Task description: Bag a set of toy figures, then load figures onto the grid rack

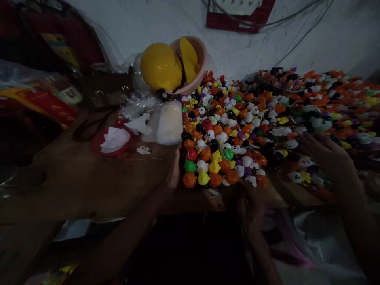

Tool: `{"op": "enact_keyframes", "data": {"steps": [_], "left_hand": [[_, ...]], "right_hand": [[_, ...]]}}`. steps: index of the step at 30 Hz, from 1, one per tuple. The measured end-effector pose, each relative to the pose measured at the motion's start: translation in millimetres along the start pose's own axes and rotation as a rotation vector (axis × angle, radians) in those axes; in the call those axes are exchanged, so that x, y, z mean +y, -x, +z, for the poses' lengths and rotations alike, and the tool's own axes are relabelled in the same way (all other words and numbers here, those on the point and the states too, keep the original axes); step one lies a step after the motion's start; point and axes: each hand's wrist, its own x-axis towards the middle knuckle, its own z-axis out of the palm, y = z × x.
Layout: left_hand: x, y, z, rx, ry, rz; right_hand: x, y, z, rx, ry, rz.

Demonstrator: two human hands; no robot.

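Observation:
A wide pile of small plastic figures in orange, white, yellow, green, red and black covers the wooden table. Several have printed faces. Against the left edge of the pile stands my left hand, seen edge-on, its fingers stretched out and holding nothing visible. At the table's front edge, my right hand is close below the front figures, near a white one with a dark face. Deep shadow hides most of its fingers. A small pale scrap lies between my hands.
Another person's hand rests over the figures at right. Behind stand a yellow helmet and a pink basin. Left of the pile are a white block in plastic, a red dish with paper slips and a lone white figure.

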Motion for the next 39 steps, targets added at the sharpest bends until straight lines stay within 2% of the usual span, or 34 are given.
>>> {"op": "enact_keyframes", "data": {"steps": [3,5,9,12,16,23,28,31,32,34,37,39], "left_hand": [[4.9,-25.9,-10.8,0.035,-0.038,-0.021],[10.0,-49.9,-12.9,0.034,-0.110,0.040],[19.1,-93.6,-0.3,-0.081,-0.243,0.188],[21.6,-106.5,13.0,-0.161,-0.314,0.236],[19.4,-103.2,21.5,-0.192,-0.431,0.290],[16.9,-98.6,25.0,-0.121,-0.386,0.255],[29.3,-102.0,2.3,-0.058,-0.323,0.254],[44.1,-101.8,-15.2,-0.041,-0.381,0.316],[49.6,-99.7,-17.5,-0.064,-0.430,0.359],[58.9,-92.1,-14.6,-0.192,-0.574,0.457],[63.4,-76.8,1.8,-0.441,-0.826,0.540],[60.2,-66.9,11.3,-0.533,-0.977,0.526]], "right_hand": [[-13.0,-33.6,-14.2,0.122,-0.057,0.144],[-22.4,-65.7,-11.8,0.105,-0.184,0.168],[-23.7,-127.9,17.9,-0.091,-0.402,0.125],[-14.7,-154.0,45.6,-0.268,-0.448,0.171],[-9.6,-159.6,65.9,-0.405,-0.404,0.118],[-15.9,-158.6,67.5,-0.455,-0.383,0.058],[-20.5,-156.7,42.2,-0.319,-0.284,0.038],[-29.6,-154.8,18.6,-0.275,-0.165,-0.103],[-34.4,-154.7,13.4,-0.281,-0.132,-0.162],[-45.1,-155.4,10.1,-0.327,-0.080,-0.273],[-57.1,-155.6,22.1,-0.407,-0.023,-0.414],[-60.0,-152.5,34.4,-0.456,0.021,-0.444]]}}
